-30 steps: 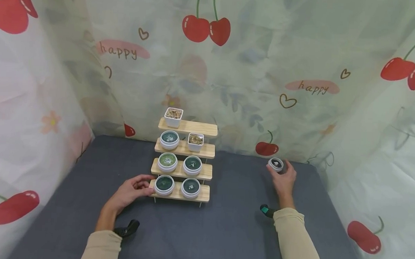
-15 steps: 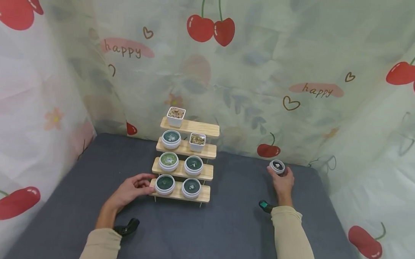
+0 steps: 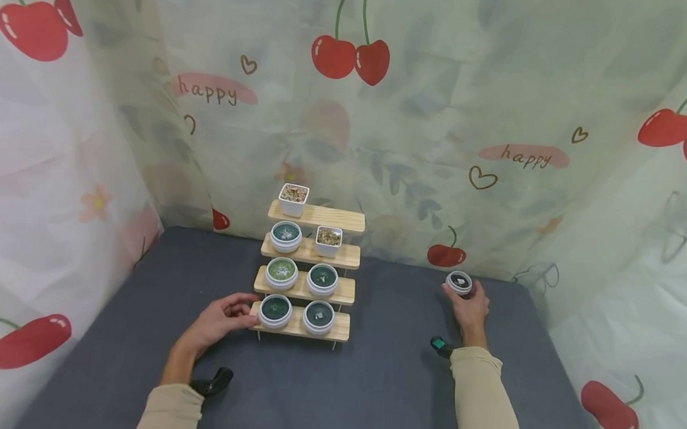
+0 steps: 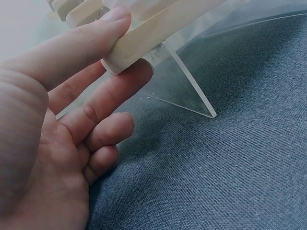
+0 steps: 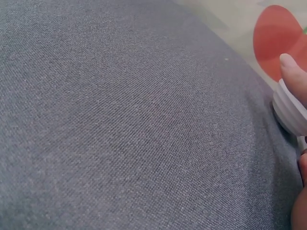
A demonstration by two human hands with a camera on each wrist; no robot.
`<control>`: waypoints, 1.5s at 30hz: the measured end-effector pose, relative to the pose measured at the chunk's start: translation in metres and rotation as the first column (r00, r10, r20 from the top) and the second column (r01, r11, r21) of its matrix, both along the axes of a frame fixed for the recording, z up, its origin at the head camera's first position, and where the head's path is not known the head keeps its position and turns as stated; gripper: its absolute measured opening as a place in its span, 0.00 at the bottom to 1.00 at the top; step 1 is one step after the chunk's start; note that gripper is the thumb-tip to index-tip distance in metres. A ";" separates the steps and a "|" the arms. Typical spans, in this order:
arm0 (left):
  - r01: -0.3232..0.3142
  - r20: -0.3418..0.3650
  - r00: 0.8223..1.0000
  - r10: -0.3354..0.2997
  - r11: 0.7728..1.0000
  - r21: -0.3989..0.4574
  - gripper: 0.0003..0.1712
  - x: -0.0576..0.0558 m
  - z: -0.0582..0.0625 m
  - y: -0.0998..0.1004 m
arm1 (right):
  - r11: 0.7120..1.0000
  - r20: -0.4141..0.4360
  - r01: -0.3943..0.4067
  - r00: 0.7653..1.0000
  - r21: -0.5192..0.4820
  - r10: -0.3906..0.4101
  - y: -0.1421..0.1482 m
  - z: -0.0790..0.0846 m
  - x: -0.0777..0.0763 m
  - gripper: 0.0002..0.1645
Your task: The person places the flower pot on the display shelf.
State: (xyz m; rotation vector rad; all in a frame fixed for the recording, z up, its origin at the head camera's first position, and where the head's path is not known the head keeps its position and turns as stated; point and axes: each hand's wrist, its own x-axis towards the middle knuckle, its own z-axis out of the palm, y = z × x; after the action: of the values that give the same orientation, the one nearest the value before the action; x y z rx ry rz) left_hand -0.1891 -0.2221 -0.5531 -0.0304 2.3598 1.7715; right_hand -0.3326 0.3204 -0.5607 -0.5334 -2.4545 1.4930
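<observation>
My left hand [image 3: 219, 320] pinches the left end of the lowest board of a stepped wooden display rack [image 3: 342, 327]. In the left wrist view the thumb lies on top of the wooden board [image 4: 148, 40] and a finger is under it, beside a clear support leg [image 4: 194, 88]. On the far right of the table, my right hand [image 3: 469, 309] holds a small white round pot [image 3: 459, 283] with a dark top, thumb and fingers on opposite sides. The right wrist view shows this white pot [image 5: 288, 109] only partly, at or very near the cloth.
Several white round pots stand on the rack's lower boards, among them a green-topped one [image 3: 281, 272]. A square white pot [image 3: 293, 203] stands on the top board, another square pot [image 3: 328, 242] one step below. Dark cloth [image 3: 389, 367] covers the table; a cherry-print curtain [image 3: 403, 141] hangs behind.
Both hands keep their grips with hardly any movement. The whole head view has shifted slightly, as the camera moved.
</observation>
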 end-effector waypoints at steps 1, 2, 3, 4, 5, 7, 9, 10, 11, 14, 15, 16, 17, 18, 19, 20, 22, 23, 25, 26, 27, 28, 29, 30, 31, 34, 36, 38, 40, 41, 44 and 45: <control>-0.001 -0.001 1.000 0.001 1.000 0.001 0.38 0.000 0.000 0.000 | 1.000 -0.004 -0.004 1.000 0.005 0.004 0.000 0.000 0.001 0.61; -0.001 -0.002 1.000 0.001 1.000 0.003 0.38 0.000 0.000 0.000 | 1.000 -0.007 -0.005 1.000 0.011 0.005 0.000 0.001 0.001 0.60; -0.001 -0.003 1.000 0.001 1.000 0.005 0.38 0.000 0.000 0.001 | 1.000 -0.010 -0.005 1.000 0.017 0.006 0.000 0.001 0.001 0.59; 0.000 -0.002 1.000 0.000 1.000 0.007 0.38 0.000 0.000 0.001 | 1.000 -0.015 -0.005 1.000 0.023 0.005 0.001 0.001 0.000 0.57; 0.000 -0.002 1.000 0.000 1.000 0.010 0.38 0.000 0.001 0.001 | 1.000 -0.025 -0.005 1.000 0.025 0.006 0.001 0.001 0.000 0.55; 0.002 0.000 1.000 -0.002 1.000 0.014 0.38 0.000 0.000 0.001 | 1.000 -0.038 0.001 0.999 0.026 0.000 0.001 0.000 0.000 0.51; 0.003 0.003 1.000 -0.003 1.000 0.015 0.38 0.000 0.000 0.001 | 1.000 -0.044 0.008 0.999 0.024 -0.007 0.002 0.000 -0.001 0.48; 0.002 0.004 1.000 -0.002 1.000 0.013 0.38 0.000 0.000 0.001 | 1.000 -0.044 0.011 0.999 0.022 -0.010 0.001 0.000 -0.001 0.47; 0.001 0.005 1.000 -0.001 1.000 0.011 0.38 0.000 0.001 0.001 | 1.000 -0.043 0.012 0.999 0.020 -0.011 0.001 0.000 -0.001 0.46; 0.000 0.007 1.000 0.000 1.000 0.008 0.39 0.000 0.001 0.001 | 1.000 -0.031 0.018 0.999 0.020 -0.017 0.000 -0.001 -0.001 0.46; 0.000 0.007 1.000 0.000 1.000 0.008 0.39 0.000 0.001 0.000 | 1.000 -0.026 0.019 0.999 0.015 -0.019 0.000 -0.001 -0.001 0.46; 0.002 0.007 1.000 -0.002 1.000 0.009 0.39 0.001 0.001 0.000 | 1.000 -0.023 0.022 0.999 0.011 -0.022 0.000 -0.001 0.000 0.46; 0.002 0.007 1.000 -0.002 1.000 0.012 0.38 0.001 0.001 0.000 | 1.000 -0.021 0.024 1.000 0.008 -0.024 -0.001 -0.001 0.000 0.46; 0.005 0.006 1.000 -0.005 1.000 0.013 0.38 0.001 0.001 0.000 | 1.000 -0.020 0.025 0.999 0.003 -0.025 -0.001 0.000 0.001 0.46; 0.006 0.004 1.000 -0.006 1.000 0.015 0.38 0.001 0.001 0.000 | 1.000 -0.019 0.023 1.000 -0.002 -0.023 -0.001 0.000 0.002 0.46; 0.006 0.004 1.000 -0.006 1.000 0.016 0.38 0.001 0.001 0.000 | 1.000 -0.023 0.024 0.999 -0.011 -0.024 -0.001 0.000 0.002 0.45; 0.005 0.003 1.000 -0.005 1.000 0.018 0.38 0.001 0.002 0.001 | 0.999 -0.018 0.028 0.999 -0.022 -0.029 -0.001 0.001 0.002 0.45; 0.004 0.004 1.000 -0.004 1.000 0.017 0.38 0.001 0.002 0.001 | 0.999 -0.016 0.028 0.999 -0.028 -0.028 -0.002 0.002 0.002 0.45; 0.000 0.005 1.000 0.000 1.000 0.011 0.38 0.001 0.002 0.001 | 0.999 -0.014 0.025 1.000 -0.045 -0.026 -0.002 0.003 0.000 0.45; -0.003 0.007 1.000 0.002 1.000 0.009 0.38 0.001 0.002 0.001 | 0.998 -0.014 0.027 1.000 -0.055 -0.028 -0.002 0.003 0.000 0.45; -0.005 0.008 1.000 0.005 1.000 0.007 0.38 0.001 0.002 0.001 | 0.998 -0.011 0.026 1.000 -0.063 -0.027 -0.003 0.004 -0.001 0.45; -0.007 0.009 1.000 0.007 1.000 0.005 0.38 0.000 0.002 0.001 | 0.997 -0.012 0.024 1.000 -0.072 -0.025 -0.004 0.005 -0.001 0.45; -0.008 0.009 1.000 0.008 1.000 0.004 0.38 0.000 0.002 0.001 | 0.997 -0.016 0.022 1.000 -0.078 -0.023 -0.004 0.005 -0.001 0.44; -0.008 0.008 1.000 0.008 1.000 0.002 0.38 0.000 0.002 0.001 | 0.996 -0.020 0.022 1.000 -0.085 -0.023 -0.004 0.005 -0.001 0.44; -0.007 0.008 1.000 0.007 1.000 0.003 0.38 0.000 0.002 0.001 | 0.996 -0.025 0.021 0.999 -0.090 -0.024 -0.004 0.005 -0.001 0.44; 0.001 0.006 1.000 -0.001 1.000 0.003 0.38 0.000 0.001 0.001 | 0.995 -0.036 0.021 0.999 -0.094 -0.025 -0.005 0.006 0.001 0.43; 0.002 0.007 1.000 -0.002 1.000 0.003 0.38 0.000 0.001 0.001 | 0.996 -0.048 0.020 0.999 -0.090 -0.025 -0.006 0.007 0.002 0.43; 0.004 0.008 1.000 -0.004 1.000 0.003 0.38 0.000 0.001 0.000 | 0.997 -0.062 0.018 0.998 -0.081 -0.023 -0.009 0.009 0.004 0.42; 0.007 0.006 1.000 -0.007 1.000 0.010 0.38 0.000 0.000 0.000 | 0.997 -0.086 0.012 0.996 -0.076 -0.019 -0.012 0.012 0.005 0.41; 0.006 0.005 1.000 -0.006 1.000 0.011 0.38 0.000 0.000 0.000 | 0.998 -0.097 0.006 0.995 -0.068 -0.013 -0.014 0.014 0.005 0.41; 0.008 0.001 1.000 -0.008 1.000 0.008 0.38 0.000 -0.001 0.000 | 0.998 -0.126 -0.026 0.992 -0.058 0.019 -0.022 0.020 0.004 0.40; 0.007 0.001 1.000 -0.007 1.000 0.007 0.38 0.000 -0.002 0.000 | 0.998 -0.140 -0.039 0.990 -0.058 0.030 -0.025 0.021 0.004 0.39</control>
State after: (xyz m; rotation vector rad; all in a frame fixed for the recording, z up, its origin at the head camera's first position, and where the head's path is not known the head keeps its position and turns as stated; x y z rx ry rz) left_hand -0.1887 -0.2225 -0.5547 -0.0219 2.3498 1.7766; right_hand -0.3286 0.2954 -0.5394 -0.3858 -2.3303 1.5665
